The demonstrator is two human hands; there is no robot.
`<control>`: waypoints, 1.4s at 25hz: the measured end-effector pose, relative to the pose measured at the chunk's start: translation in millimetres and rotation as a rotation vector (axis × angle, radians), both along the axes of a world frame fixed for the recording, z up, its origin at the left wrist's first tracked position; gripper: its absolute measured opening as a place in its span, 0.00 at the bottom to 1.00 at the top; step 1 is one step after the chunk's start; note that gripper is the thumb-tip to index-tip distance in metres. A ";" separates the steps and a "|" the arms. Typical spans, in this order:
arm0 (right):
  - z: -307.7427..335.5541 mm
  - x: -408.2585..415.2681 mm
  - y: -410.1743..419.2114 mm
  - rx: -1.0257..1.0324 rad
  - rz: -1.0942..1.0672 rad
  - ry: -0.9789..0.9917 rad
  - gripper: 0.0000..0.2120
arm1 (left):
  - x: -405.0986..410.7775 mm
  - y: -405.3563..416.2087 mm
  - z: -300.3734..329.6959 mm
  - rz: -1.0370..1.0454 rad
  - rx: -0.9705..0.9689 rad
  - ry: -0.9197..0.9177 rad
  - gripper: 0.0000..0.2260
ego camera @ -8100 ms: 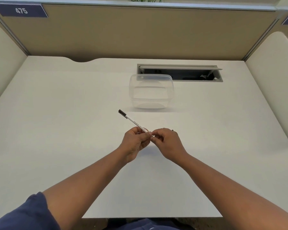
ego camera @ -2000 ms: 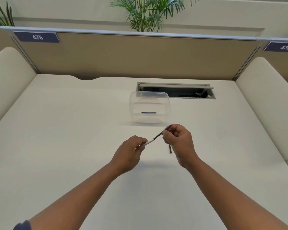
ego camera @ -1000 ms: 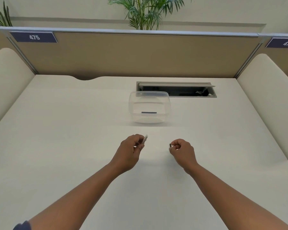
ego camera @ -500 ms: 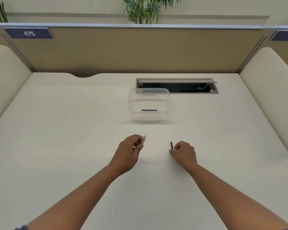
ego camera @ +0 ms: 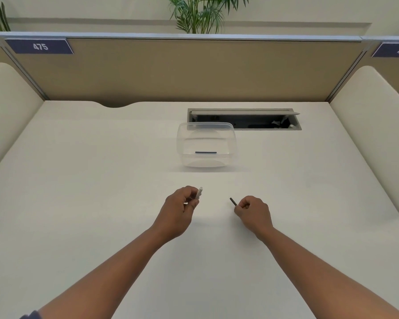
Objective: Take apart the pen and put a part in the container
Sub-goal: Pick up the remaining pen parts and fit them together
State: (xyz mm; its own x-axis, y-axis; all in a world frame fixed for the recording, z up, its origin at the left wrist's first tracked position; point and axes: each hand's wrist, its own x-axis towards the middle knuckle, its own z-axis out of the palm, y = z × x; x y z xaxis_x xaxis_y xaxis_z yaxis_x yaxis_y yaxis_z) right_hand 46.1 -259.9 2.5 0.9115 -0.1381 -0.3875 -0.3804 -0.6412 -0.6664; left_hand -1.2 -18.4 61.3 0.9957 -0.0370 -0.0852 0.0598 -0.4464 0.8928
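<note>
2 hands now well apart

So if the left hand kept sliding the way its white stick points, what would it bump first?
Probably the clear container: the left hand aims its white pen piece up toward it, with bare table between.

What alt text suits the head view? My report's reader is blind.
Two bare hands hold pen parts apart over a white desk: left hand a white tube, right hand a thin dark piece. Beyond, a clear container holds one dark part.
</note>
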 end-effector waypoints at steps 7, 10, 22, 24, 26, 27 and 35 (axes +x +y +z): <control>58.1 -1.9 16.7 0.283 0.045 -0.181 0.04 | -0.2 -2.0 -0.7 -0.015 0.008 -0.015 0.11; 85.1 -4.8 22.4 0.418 0.088 -0.244 0.05 | 0.5 -2.5 -3.5 -0.015 0.030 -0.043 0.09; 109.8 -17.5 29.6 0.322 0.285 -0.354 0.08 | 1.0 0.0 -4.1 -0.059 0.072 -0.103 0.10; 108.3 -18.4 29.4 0.279 0.305 -0.385 0.09 | 0.1 0.2 -3.2 -0.065 0.081 -0.128 0.10; 107.6 -18.3 28.5 0.195 0.362 -0.436 0.08 | -0.5 1.5 -3.2 -0.067 0.111 -0.152 0.11; 107.6 -17.9 27.7 0.137 0.409 -0.470 0.07 | -0.7 2.4 -3.1 -0.072 0.143 -0.167 0.11; 98.0 -23.3 27.9 0.027 0.561 -0.525 0.07 | -8.1 2.2 1.7 -0.163 0.247 -0.172 0.12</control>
